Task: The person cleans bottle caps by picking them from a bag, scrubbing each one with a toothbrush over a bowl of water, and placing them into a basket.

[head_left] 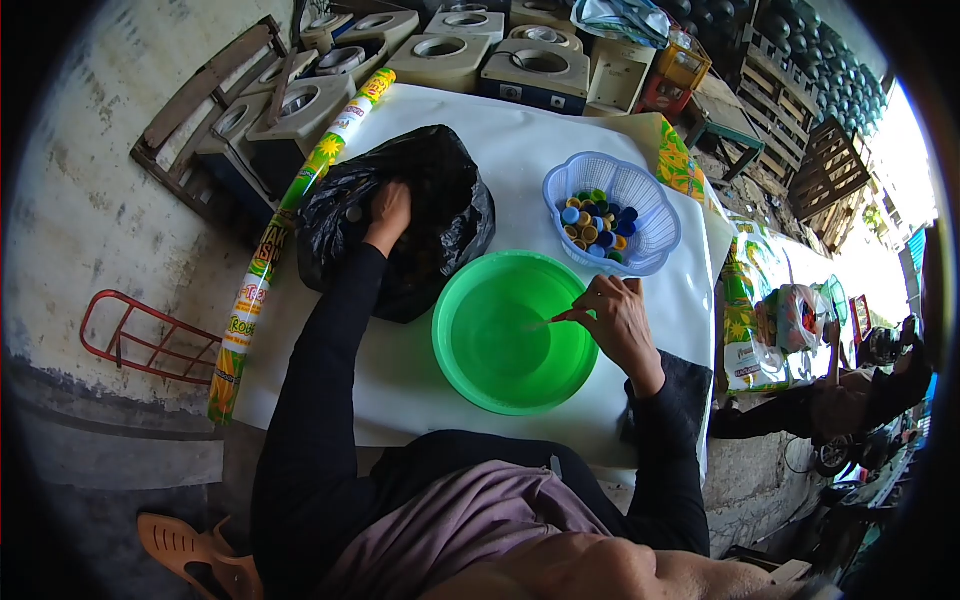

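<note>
My left hand (392,208) reaches into an open black plastic bag (455,215) on the table; its fingertips are lost in the bag's dark inside. Over the right rim of a green basin (462,378), my right hand (618,318) is closed in a pinch on a thin red-handled tool (565,316). The tool's pale tip points left over the basin; its exact kind is too small to make out. Behind the basin, a light blue plastic basket (655,225) holds many bottle caps (597,222) in blue, yellow and green.
A white sheet covers the table (400,400). A black cloth (683,390) lies by my right forearm. Along the left edge runs a rolled printed sheet (262,262). Machine casings (435,55) stand behind the table. Another person (840,405) is at the far right.
</note>
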`<state>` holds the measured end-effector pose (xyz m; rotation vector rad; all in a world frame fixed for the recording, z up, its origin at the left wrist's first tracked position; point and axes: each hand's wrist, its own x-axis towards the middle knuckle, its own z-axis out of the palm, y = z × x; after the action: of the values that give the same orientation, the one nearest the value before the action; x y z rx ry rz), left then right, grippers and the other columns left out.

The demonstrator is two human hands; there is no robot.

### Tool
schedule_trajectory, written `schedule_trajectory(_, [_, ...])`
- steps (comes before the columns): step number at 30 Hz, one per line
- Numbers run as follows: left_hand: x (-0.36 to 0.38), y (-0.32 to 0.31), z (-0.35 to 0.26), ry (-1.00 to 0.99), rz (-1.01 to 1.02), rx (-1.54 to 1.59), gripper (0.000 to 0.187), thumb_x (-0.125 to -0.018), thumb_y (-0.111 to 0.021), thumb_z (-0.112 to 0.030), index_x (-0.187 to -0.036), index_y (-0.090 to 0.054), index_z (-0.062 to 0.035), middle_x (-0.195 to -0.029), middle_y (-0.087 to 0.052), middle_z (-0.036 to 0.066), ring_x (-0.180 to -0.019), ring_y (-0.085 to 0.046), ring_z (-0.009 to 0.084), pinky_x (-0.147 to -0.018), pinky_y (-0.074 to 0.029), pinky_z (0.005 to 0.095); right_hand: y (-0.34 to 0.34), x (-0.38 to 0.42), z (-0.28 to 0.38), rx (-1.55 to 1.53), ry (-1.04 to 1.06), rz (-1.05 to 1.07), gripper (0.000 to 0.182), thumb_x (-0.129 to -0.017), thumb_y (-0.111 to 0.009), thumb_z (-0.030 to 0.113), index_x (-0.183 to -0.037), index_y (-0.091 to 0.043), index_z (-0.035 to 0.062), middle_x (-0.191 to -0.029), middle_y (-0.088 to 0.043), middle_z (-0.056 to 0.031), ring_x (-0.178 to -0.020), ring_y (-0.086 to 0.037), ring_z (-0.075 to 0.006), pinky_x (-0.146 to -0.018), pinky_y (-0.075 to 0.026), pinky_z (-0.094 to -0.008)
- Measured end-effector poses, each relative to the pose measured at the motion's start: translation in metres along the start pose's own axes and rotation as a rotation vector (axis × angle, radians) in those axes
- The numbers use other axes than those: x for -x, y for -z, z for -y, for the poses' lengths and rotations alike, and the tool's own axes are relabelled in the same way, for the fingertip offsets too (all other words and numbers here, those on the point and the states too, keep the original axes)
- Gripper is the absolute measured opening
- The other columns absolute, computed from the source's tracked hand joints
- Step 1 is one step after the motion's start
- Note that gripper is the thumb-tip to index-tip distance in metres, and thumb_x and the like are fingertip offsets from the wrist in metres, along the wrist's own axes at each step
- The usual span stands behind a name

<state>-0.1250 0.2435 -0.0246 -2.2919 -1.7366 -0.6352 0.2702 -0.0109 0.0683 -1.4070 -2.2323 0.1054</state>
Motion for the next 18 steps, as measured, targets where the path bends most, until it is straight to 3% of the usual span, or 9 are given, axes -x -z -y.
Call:
schedule_trajectory(3, [0.004, 0.012, 0.001, -0.105, -0.223, 0.063, 0.014, -0.082, -0.068, 0.003, -0.095, -0.070, -0.0027, -0.099, -0.069, 0.019, -0.098, -0.068, 0.0409, -0.082, -0.056, 0.0486, -0.001, -0.001, 0.002, -0.006, 0.033, -0.083, 0.022, -0.082, -0.083, 0.035, -0.081, -0.080, 0.0138, -0.083, -0.063, 0.0000, -0.085, -0.060, -0.0196, -0.089, -0.036, -0.0384])
schedule_trajectory(6, [0.010, 0.058, -0.011, -0.016, -0.054, 0.319, 0.017, -0.079, -0.077, 0.002, -0.091, -0.064, -0.0022, -0.090, -0.067, 0.016, -0.091, -0.067, 0.0405, -0.078, -0.053, 0.0496, 0.005, 0.000, 0.002, -0.036, 0.033, -0.022, 0.021, -0.081, -0.083, 0.035, -0.082, -0.080, 0.0140, -0.083, -0.063, 0.0000, -0.085, -0.060, -0.0197, -0.088, -0.036, -0.0385])
schedule_trajectory(7, [0.014, 0.062, -0.011, 0.046, -0.085, 0.375, 0.024, -0.079, -0.084, -0.006, -0.089, -0.062, -0.0018, -0.085, -0.068, 0.015, -0.083, -0.069, 0.0374, -0.074, -0.053, 0.0467, 0.007, 0.000, 0.002, -0.050, 0.028, 0.021, 0.021, -0.081, -0.083, 0.035, -0.082, -0.080, 0.0140, -0.083, -0.063, 0.0001, -0.085, -0.060, -0.0197, -0.088, -0.036, -0.0385])
schedule_trajectory(10, [0.030, 0.089, -0.009, 0.182, 0.024, 0.516, 0.028, -0.082, -0.087, -0.011, -0.089, -0.062, -0.0009, -0.081, -0.069, 0.015, -0.076, -0.070, 0.0327, -0.072, -0.054, 0.0422, 0.001, 0.000, 0.006, -0.049, -0.007, -0.021, 0.019, -0.082, -0.085, 0.030, -0.086, -0.081, 0.0115, -0.085, -0.065, -0.0012, -0.088, -0.063, -0.0213, -0.094, -0.038, -0.0392])
schedule_trajectory(11, [0.037, 0.093, -0.006, 0.176, 0.033, 0.533, 0.028, -0.084, -0.087, -0.012, -0.094, -0.063, -0.0004, -0.082, -0.073, 0.012, -0.076, -0.072, 0.0222, -0.070, -0.055, 0.0351, 0.000, 0.000, 0.009, -0.019, -0.001, -0.049, 0.019, -0.082, -0.085, 0.030, -0.086, -0.081, 0.0117, -0.085, -0.065, -0.0011, -0.088, -0.063, -0.0212, -0.093, -0.038, -0.0391])
schedule_trajectory(14, [0.056, 0.106, -0.013, 0.269, 0.116, 1.061, 0.026, -0.090, -0.083, -0.011, -0.107, -0.067, -0.0003, -0.092, -0.076, 0.008, -0.084, -0.073, 0.0150, -0.072, -0.056, 0.0289, -0.001, -0.001, 0.011, -0.001, 0.024, -0.068, 0.018, -0.082, -0.084, 0.031, -0.086, -0.081, 0.0129, -0.084, -0.064, -0.0007, -0.086, -0.061, -0.0206, -0.091, -0.037, -0.0387])
schedule_trajectory(16, [0.070, 0.122, -0.029, 0.206, 0.252, 1.250, 0.028, -0.100, -0.075, -0.015, -0.123, -0.067, -0.0031, -0.107, -0.073, 0.003, -0.093, -0.071, 0.0114, -0.079, -0.056, 0.0242, -0.002, 0.001, 0.010, -0.093, 0.045, 0.019, 0.018, -0.084, -0.082, 0.032, -0.085, -0.082, 0.0142, -0.083, -0.062, -0.0003, -0.085, -0.059, -0.0197, -0.089, -0.036, -0.0384])
schedule_trajectory(18, [0.087, 0.144, -0.064, 0.184, 0.327, 1.366, 0.029, -0.101, -0.073, -0.017, -0.126, -0.067, -0.0021, -0.113, -0.073, 0.006, -0.099, -0.072, 0.0134, -0.085, -0.056, 0.0256, -0.004, 0.001, 0.010, -0.002, 0.040, -0.022, 0.017, -0.084, -0.082, 0.031, -0.086, -0.082, 0.0137, -0.083, -0.063, -0.0003, -0.086, -0.060, -0.0198, -0.089, -0.036, -0.0383])
